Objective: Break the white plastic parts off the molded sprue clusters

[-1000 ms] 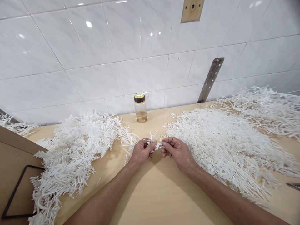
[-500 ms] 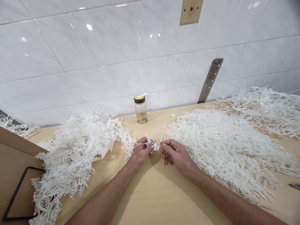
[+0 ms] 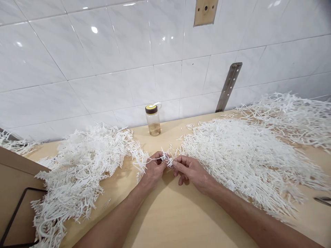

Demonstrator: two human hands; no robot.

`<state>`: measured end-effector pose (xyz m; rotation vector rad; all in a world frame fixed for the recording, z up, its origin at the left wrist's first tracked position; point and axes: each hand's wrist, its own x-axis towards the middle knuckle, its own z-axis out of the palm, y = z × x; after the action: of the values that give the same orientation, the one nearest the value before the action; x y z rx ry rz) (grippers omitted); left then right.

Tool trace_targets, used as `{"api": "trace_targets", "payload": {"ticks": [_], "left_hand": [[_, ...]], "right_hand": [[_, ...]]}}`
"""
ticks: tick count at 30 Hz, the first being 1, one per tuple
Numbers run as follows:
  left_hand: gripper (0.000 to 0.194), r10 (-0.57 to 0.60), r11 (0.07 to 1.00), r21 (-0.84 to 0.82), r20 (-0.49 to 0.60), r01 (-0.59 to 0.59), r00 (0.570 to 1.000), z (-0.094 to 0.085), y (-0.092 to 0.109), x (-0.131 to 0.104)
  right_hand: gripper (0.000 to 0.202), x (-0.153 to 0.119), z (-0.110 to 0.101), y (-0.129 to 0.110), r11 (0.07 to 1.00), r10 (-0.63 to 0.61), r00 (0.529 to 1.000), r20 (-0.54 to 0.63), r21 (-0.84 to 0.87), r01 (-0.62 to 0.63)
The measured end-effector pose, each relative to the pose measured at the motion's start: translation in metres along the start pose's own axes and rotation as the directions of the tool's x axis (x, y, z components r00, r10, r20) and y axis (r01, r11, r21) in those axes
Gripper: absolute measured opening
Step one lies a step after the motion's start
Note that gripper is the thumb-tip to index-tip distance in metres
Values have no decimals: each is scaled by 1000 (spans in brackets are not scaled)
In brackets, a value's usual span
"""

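Observation:
White branching plastic strands (image 3: 167, 159) are pinched in my left hand (image 3: 154, 167), which is closed at the middle of the table. My right hand (image 3: 190, 170) meets them from the right, thumb and index fingertip pressed together at the strands' edge and the other fingers curled below. Whether a small piece sits in that right pinch is too small to tell. Beside my left hand lies a tangled heap of white strands (image 3: 85, 165). Another large pile of thin white pieces (image 3: 248, 158) spreads to the right of my right hand.
A clear bottle (image 3: 153, 124) with a dark and yellow lid stands near the tiled wall. Looser white strands (image 3: 297, 117) lie at the back right. A brown box (image 3: 20, 193) is at the left, and a metal bracket (image 3: 229, 87) leans on the wall.
My right hand has moved left, and its fingertips now meet the strands in my left hand. The whole view has shifted slightly.

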<state>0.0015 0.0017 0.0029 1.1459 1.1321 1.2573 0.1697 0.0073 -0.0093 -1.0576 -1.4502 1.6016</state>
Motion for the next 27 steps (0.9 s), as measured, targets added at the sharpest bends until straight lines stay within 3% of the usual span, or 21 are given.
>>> {"api": "trace_targets", "payload": {"ticks": [7, 14, 20, 27], "left_hand": [[27, 9, 1000, -10, 51, -8, 999, -4, -11, 5], [27, -30, 998, -55, 119, 37, 992, -4, -1, 1], [41, 20, 995, 94, 46, -24, 999, -3, -2, 2], [36, 26, 985, 166, 110, -44, 994, -7, -8, 5]], "right_hand": [[27, 2, 2, 5, 998, -18, 994, -108, -61, 12], [22, 1, 7, 1, 985, -131, 959, -252, -144, 97], [25, -2, 11, 0, 971, -201, 946, -256, -177, 159], [24, -3, 10, 0, 966, -230, 935, -271, -178, 186]]}}
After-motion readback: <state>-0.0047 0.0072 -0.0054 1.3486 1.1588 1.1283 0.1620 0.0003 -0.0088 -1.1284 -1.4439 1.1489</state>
